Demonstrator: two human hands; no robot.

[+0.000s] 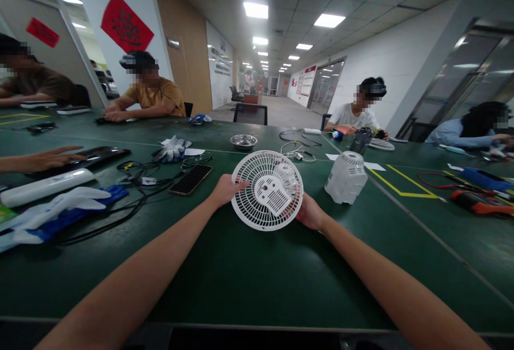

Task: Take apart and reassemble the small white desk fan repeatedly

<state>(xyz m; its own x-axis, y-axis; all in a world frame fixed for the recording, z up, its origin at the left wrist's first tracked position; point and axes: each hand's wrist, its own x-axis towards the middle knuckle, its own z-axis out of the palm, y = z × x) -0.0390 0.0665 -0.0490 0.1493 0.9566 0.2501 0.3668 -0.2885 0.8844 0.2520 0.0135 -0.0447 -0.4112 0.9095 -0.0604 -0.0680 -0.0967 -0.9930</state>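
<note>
Between my two hands I hold a round white fan grille, raised over the green table and tilted toward me. My left hand grips its left rim, with the thumb lying over the ribs. At the lower right edge, my right hand is closed on the grille, its fingers partly hidden behind it. A slatted plate with small holes sits at the grille's centre, and something clear shows through the upper right ribs. Just right of the grille stands a white plastic housing with slots in its top.
A metal bowl lies beyond the grille. To the left are a phone, black cables, gloves and a co-worker's hand. A multimeter rests at the right. Several people sit around the table.
</note>
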